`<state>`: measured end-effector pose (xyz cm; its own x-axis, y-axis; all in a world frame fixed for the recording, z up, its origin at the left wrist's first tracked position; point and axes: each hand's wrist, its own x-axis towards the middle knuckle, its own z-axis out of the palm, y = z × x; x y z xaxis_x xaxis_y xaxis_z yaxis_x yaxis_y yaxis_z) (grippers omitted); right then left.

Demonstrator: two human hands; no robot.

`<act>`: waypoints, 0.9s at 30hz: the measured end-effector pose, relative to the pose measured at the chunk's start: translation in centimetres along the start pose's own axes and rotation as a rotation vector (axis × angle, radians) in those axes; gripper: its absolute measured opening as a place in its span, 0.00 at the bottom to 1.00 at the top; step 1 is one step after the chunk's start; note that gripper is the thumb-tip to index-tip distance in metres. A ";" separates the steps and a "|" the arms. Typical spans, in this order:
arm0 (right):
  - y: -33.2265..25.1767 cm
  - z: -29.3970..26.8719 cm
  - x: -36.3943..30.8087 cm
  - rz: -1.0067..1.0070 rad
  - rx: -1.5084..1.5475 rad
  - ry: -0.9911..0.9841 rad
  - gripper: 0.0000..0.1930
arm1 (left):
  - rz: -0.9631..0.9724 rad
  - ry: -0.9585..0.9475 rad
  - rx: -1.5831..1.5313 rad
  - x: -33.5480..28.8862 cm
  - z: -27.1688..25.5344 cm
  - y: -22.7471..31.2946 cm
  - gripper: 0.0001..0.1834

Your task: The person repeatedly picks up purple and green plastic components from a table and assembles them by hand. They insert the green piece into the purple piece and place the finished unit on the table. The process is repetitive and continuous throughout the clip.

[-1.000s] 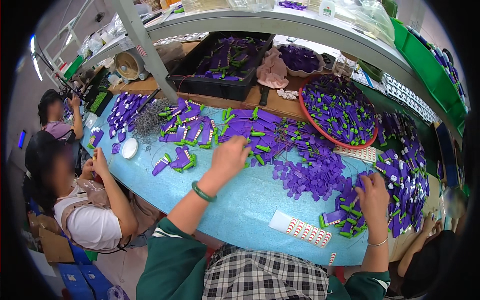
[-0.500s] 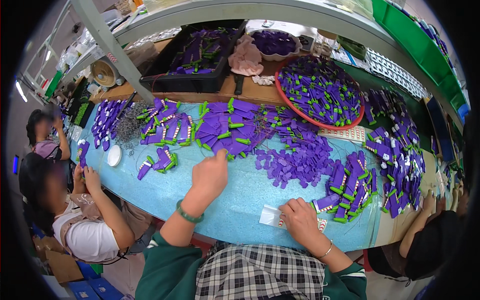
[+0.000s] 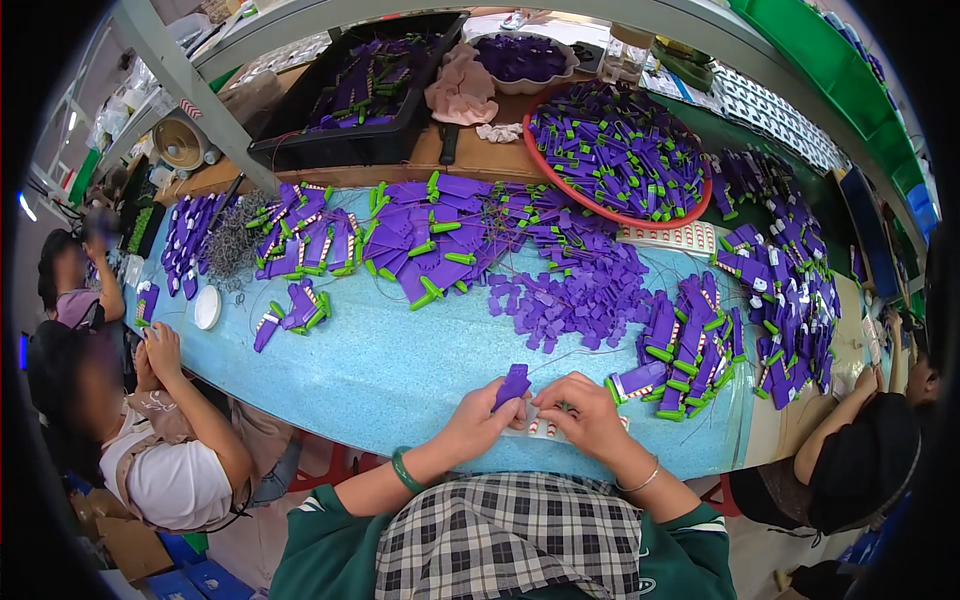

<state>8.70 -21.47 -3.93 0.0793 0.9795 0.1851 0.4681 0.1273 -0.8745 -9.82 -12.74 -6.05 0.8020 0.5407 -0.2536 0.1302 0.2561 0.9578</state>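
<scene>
My left hand [image 3: 476,426] is closed on a flat purple plastic piece [image 3: 513,384], which sticks up from between thumb and fingers near the table's front edge. Right beside it, my right hand [image 3: 590,420] has thumb and forefinger pinched together, touching or close to the left fingertips. A sticker strip with red and white marks [image 3: 546,430] lies under the right hand, partly covered by it. Whatever is in the right pinch is too small to make out. Finished-looking purple pieces with green ends [image 3: 690,350] are heaped just right of my right hand.
Loose small purple parts [image 3: 570,300] and purple-green pieces [image 3: 430,235] cover the table's far half. Behind stand a full red basket [image 3: 620,150] and a black tray [image 3: 270,150]. A white lid [image 3: 207,307] lies left. Co-workers sit left [image 3: 180,470] and right [image 3: 860,460].
My left hand has come back from the purple-green pile to beside my right hand, now with a purple piece. My right fingers have lifted into a pinch over the sticker strip.
</scene>
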 end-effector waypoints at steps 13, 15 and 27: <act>-3.9 -1.0 1.8 0.087 0.239 0.306 0.15 | 0.026 0.101 -0.140 0.4 -0.3 3.7 0.05; -3.7 -0.5 1.7 0.124 0.265 0.236 0.11 | 0.042 0.097 -0.169 0.3 -0.3 3.6 0.05; -1.9 1.9 1.3 0.322 0.573 0.161 0.05 | -0.064 -0.077 -0.684 0.0 0.2 3.9 0.21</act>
<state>6.18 -20.16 -2.86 0.2878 0.9526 -0.0988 -0.1381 -0.0608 -0.9885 -9.18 -11.91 -2.34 0.8476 0.4556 -0.2721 -0.1978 0.7471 0.6346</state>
